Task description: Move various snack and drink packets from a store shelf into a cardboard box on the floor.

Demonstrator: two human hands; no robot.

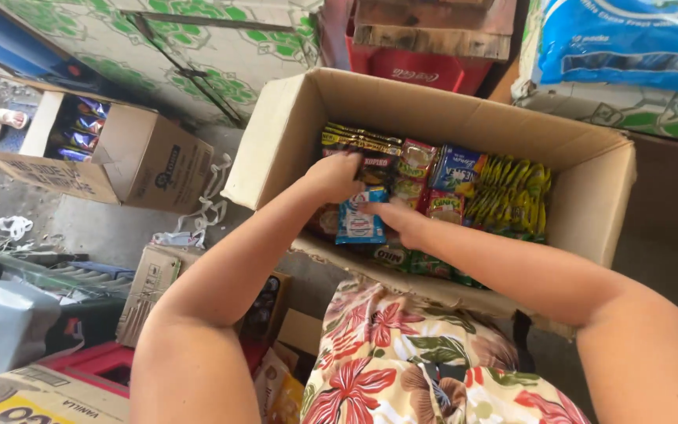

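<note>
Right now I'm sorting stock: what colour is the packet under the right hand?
Blue and white packet, seen in the head view.

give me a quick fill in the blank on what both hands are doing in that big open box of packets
1. Both hands reach into a large open ____ box.
2. The right hand touches a ____ and white sachet.
3. The left hand rests on the dark packets, to the ____ of the yellow packets.

Missing words: cardboard; blue; left

Both arms stretched forward, left hand [335, 177] curled knuckles-up, right hand [392, 216] fingers pointing left
</note>
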